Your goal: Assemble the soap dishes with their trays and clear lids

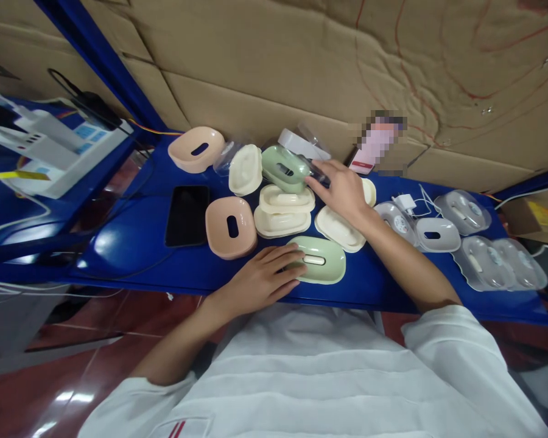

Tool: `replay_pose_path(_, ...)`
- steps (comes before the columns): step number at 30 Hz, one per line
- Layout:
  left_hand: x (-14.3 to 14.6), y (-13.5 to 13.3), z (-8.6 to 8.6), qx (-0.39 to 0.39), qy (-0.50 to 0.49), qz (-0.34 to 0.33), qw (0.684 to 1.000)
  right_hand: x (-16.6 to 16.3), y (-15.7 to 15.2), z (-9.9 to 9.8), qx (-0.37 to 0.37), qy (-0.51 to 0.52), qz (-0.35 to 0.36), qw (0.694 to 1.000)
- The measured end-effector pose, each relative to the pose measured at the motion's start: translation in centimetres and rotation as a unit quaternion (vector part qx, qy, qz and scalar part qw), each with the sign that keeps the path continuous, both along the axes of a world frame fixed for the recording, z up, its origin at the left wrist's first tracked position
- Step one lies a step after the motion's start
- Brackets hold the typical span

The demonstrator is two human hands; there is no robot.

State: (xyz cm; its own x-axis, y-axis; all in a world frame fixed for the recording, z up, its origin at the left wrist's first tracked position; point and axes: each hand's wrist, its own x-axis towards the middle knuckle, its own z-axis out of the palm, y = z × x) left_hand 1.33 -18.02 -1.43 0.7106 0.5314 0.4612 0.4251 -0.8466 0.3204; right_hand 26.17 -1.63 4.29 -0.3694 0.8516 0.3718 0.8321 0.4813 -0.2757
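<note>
My left hand (267,280) lies with fingers stretched out over the left end of a green soap dish (329,255), which has a cream bar showing in its slot. Farther back, my right hand (342,185) has its thumb and fingers at the right end of another green soap dish (274,167) with a dark slot. A piece of clear plastic shows by those fingers. Between the two green dishes sit stacked cream trays (285,213). Another cream tray (340,230) lies below my right wrist, and one more cream tray (245,170) leans at the left.
Peach dishes (231,243) and a peach dish behind (187,159) stand on the blue table (132,243), near a black phone (187,216). At right are a white dish (450,242), clear packs (488,277) and a charger (404,202). Cardboard (265,73) walls the back.
</note>
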Motion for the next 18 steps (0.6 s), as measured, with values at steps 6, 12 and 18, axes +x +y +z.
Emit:
replay_pose_path(6, 0.0, -0.1, -0.1, -0.003, -0.003, -0.001, 1.000, 2.5, -1.1, -1.2, -0.034, 0.181, -0.013, 0.983)
replay_pose_path(12, 0.0, -0.3, 0.4, 0.005, -0.012, 0.018, 1.000, 6.0, -6.9, 0.0, -0.033, 0.243, -0.029, 0.969)
replay_pose_path(18, -0.1, -0.4, 0.4, 0.018, -0.059, 0.062, 0.996, 8.6, -15.2, -0.7, 0.041, 0.104, 0.033, 0.993)
